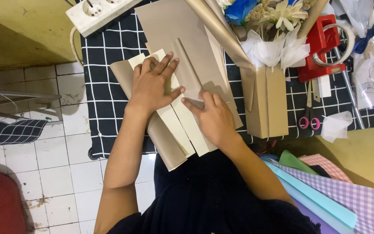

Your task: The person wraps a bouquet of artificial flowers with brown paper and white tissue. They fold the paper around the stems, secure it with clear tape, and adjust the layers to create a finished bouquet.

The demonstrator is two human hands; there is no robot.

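A white power strip (101, 12) lies beyond the left hand, at the far corner of the surface (109, 65), which wears a dark cloth with a white grid. The left hand (152, 84) lies flat with fingers spread, pressing down on the beige wrapping paper (182, 56); it grips nothing. The paper is a stack of folded sheets, tan on one face and cream on the other. Its long axis runs from the near edge, below the wrists, slanting away past the fingertips toward the far edge, and its near end hangs off the surface over the person's lap. A raised crease runs lengthwise just beyond the two hands.

The right hand (213, 117) sits just beside the left, palm down and open, index finger stretched toward the left thumb, resting on the same sheets without clasping them. How many layers lie under the palms cannot be told.

Right of that hand stands a beige paper box (265, 104), upright, holding a bouquet (278, 17) of cream and blue flowers wrapped in white tissue; its top is cut off by the frame. Further right are a red tape dispenser (321, 43), pink-handled scissors (309, 119) partly hidden by the box, and crumpled white tissue (336, 125). Nearer than the right forearm lie coloured paper rolls (325, 195), lilac gingham and pale blue.
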